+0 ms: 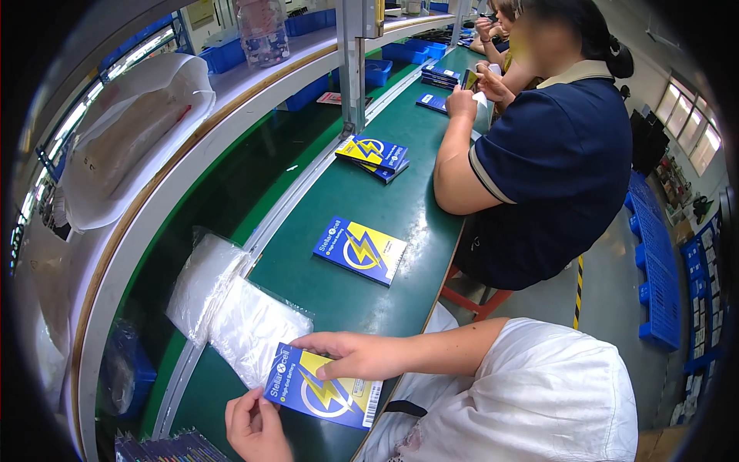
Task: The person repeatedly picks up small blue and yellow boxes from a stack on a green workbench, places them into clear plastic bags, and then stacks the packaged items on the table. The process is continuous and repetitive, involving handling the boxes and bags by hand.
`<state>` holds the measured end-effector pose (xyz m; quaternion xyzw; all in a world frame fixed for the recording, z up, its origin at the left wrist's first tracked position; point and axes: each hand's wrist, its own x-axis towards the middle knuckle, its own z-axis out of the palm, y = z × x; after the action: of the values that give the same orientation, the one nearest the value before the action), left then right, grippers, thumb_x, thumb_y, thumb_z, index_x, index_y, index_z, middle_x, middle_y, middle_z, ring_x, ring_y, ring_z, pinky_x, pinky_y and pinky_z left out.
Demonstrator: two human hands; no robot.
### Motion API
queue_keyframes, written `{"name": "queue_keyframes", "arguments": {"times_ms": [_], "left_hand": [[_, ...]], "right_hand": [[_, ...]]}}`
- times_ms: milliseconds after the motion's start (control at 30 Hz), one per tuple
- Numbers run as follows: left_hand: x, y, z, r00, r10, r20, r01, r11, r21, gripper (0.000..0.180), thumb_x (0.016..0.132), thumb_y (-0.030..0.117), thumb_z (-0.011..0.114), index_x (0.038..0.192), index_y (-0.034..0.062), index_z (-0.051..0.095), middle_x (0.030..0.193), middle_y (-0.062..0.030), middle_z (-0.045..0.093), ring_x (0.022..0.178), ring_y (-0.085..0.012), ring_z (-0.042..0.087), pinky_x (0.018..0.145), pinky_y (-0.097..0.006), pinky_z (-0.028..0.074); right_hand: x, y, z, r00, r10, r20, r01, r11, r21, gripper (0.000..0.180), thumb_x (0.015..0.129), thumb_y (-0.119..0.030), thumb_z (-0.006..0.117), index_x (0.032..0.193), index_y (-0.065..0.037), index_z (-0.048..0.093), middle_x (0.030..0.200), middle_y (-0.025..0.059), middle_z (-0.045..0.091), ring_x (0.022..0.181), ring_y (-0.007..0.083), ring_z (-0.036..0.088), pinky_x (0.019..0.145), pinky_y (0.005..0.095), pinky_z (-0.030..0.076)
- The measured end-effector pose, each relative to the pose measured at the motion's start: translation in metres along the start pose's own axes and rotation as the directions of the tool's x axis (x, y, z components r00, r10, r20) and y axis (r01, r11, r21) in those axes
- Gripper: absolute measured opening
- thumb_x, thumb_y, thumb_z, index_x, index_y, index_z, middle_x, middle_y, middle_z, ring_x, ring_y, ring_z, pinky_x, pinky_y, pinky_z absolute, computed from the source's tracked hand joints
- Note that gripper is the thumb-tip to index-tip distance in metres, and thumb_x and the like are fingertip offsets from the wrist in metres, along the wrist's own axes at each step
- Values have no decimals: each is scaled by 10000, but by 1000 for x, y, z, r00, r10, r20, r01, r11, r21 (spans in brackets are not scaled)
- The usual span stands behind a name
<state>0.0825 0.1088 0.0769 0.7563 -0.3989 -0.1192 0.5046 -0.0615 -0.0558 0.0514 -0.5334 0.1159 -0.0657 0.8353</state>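
My right hand (354,356) grips a flat blue and yellow battery box (319,394) with a lightning bolt on its face, thumb on top. Beside that box's left corner is my left hand (258,430), its fingers curled together; whatever they may pinch is too small to make out. Farther along the green bench lies a similar battery box (360,251), face up. Just left of the held box, two stacks of clear plastic bags (258,327) overlap the bench's metal rail.
Two more boxes (373,152) lie stacked farther up the bench (416,185). A co-worker in a dark blue shirt (554,154) sits to the right, holding a small item. Packed thin boxes (173,446) stand at the lower left. A metal post (352,69) rises by the shelf.
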Motion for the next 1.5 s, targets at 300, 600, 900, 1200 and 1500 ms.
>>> {"name": "queue_keyframes", "arguments": {"times_ms": [300, 600, 900, 1200, 1500], "left_hand": [[-11, 12, 11, 999, 8, -47, -11, 998, -63, 299, 866, -5, 589, 1159, -48, 546, 905, -105, 604, 752, -157, 604, 628, -257, 516], [-9, 19, 11, 911, -391, 130, 335, 522, -785, 373, 907, 27, 527, 1254, -76, 437, 1219, -199, 531, 1095, -285, 552, 935, -394, 461], [-25, 1, 12, 840, -96, 534, 481, 588, -651, 408, 946, 112, 518, 1281, -97, 413, 1256, -228, 519, 1134, -341, 553, 989, -484, 442], [-21, 0, 13, 875, -73, 479, 483, 211, -850, 616, 979, 441, 316, 1344, -54, 361, 1321, -250, 460, 1229, -390, 467, 996, -507, 423], [-14, -12, -12, 895, -245, -374, 31, 869, -494, 565, 771, -8, 469, 1330, -43, 404, 1211, -230, 524, 1063, -317, 568, 967, -423, 440]], "right_hand": [[-4, 9, 29, 910, -206, -359, 220, 975, -1, 263, 870, -146, 660, 1021, 22, 524, 978, 100, 627, 838, 127, 623, 712, 256, 500], [-1, 6, 38, 940, -327, -101, 217, 797, -563, 289, 846, -246, 704, 979, -16, 592, 740, 103, 567, 568, 173, 528, 541, 293, 421], [2, -21, 29, 643, -760, 95, 566, 388, -727, 633, 791, -72, 680, 1367, -32, 421, 880, 171, 639, 722, 288, 638, 652, 345, 507], [-3, -16, 60, 546, -713, 441, 753, 186, -632, 125, 828, -8, 538, 943, -5, 587, 852, 140, 573, 728, 290, 573, 634, 362, 463], [4, -22, 39, 605, -724, 330, 673, 245, -698, 297, 835, -107, 642, 1105, 2, 583, 912, 145, 602, 800, 301, 604, 666, 381, 490]]}}
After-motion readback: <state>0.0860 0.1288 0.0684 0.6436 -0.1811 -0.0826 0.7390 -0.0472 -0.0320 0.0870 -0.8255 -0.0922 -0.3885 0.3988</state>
